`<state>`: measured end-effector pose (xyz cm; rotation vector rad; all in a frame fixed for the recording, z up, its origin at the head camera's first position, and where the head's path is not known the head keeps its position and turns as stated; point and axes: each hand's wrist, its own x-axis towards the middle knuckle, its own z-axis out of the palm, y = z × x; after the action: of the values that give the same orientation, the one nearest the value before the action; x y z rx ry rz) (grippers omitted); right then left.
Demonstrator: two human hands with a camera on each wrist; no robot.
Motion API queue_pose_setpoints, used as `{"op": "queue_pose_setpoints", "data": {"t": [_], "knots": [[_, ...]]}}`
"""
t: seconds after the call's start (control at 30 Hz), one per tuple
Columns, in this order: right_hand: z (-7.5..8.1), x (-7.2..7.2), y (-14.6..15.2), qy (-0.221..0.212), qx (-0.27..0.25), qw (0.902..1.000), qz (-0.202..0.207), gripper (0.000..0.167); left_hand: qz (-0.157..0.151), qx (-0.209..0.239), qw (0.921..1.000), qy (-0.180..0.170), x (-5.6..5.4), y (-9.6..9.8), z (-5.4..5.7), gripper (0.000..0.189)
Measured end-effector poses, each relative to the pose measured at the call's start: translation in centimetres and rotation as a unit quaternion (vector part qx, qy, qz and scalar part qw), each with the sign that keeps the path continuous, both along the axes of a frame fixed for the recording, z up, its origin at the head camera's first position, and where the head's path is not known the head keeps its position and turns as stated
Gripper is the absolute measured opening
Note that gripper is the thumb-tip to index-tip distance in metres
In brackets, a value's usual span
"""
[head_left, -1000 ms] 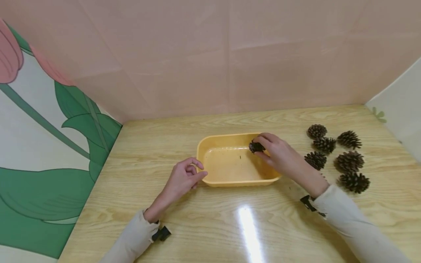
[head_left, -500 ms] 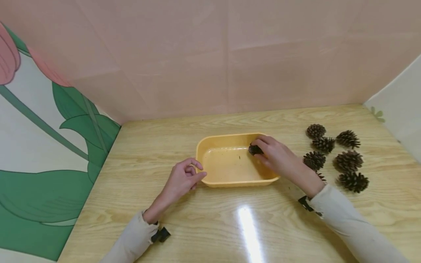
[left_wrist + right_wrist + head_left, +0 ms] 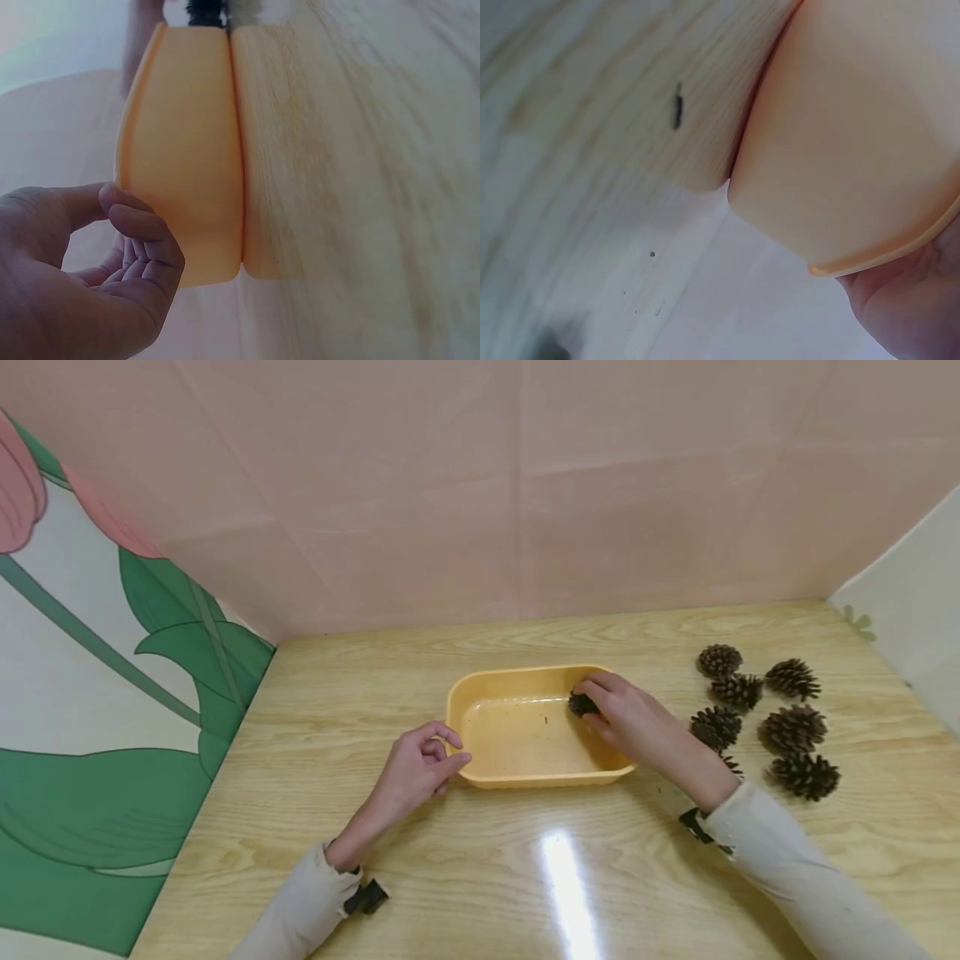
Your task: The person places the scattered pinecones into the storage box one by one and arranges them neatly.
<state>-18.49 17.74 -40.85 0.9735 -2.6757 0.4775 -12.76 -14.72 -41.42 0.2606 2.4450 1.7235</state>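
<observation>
A yellow plastic basin stands on the table in the middle of the head view. My left hand pinches its left rim between thumb and index finger; the left wrist view shows those fingers at the edge of the basin wall. Inside the right end, low by the floor, my right hand grips a dark brown pine cone, partly hidden by the fingers. In the right wrist view the basin's outer wall hides most of that hand and the pine cone.
Several pine cones lie grouped on the wood-grain table to the right of the basin, one partly behind my right wrist. A pinkish covering rises at the table's back edge. Small dark bits lie in the basin.
My right hand has lowered slightly with the pine cone, deeper into the basin's right end. The left hand stays at the rim.
</observation>
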Motion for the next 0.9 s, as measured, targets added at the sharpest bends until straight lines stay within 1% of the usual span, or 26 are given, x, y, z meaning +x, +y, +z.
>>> {"op": "queue_pose_setpoints", "data": {"t": [0.23,0.33,0.4,0.57,0.63,0.73,0.8,0.9], "knots": [[0.1,0.0,-0.1,0.016,0.004,0.9998,0.007,0.034,0.01,-0.002,0.9998,-0.016,0.0,0.1,0.1,0.02],[0.2,0.0,-0.1,0.022,0.011,0.9997,0.007,0.033,0.012,-0.005,0.9996,-0.024,0.1,0.2,0.3,0.02],[0.2,0.1,-0.1,0.024,0.015,0.9996,0.006,0.032,0.011,-0.006,0.9995,-0.028,0.3,0.3,0.7,0.02],[0.4,0.5,0.1,0.036,0.013,0.9992,0.011,0.031,0.005,-0.006,0.9995,-0.03,1.1,0.8,2.7,0.017],[0.6,0.8,0.3,0.037,0.009,0.9992,0.014,0.031,0.004,-0.004,0.9996,-0.028,1.3,0.9,3.3,0.017],[1.2,1.4,0.7,0.036,0.003,0.9992,0.015,0.032,0.004,0.0,0.9997,-0.026,1.4,0.9,3.5,0.017],[1.6,1.8,1.1,0.036,0.0,0.9993,0.01,0.032,0.003,0.001,0.9997,-0.023,1.4,0.9,3.5,0.017],[2.3,2.3,1.7,0.05,-0.009,0.9987,0.008,0.034,0.002,0.001,0.9997,-0.022,1.3,0.9,3.4,0.018]]}}
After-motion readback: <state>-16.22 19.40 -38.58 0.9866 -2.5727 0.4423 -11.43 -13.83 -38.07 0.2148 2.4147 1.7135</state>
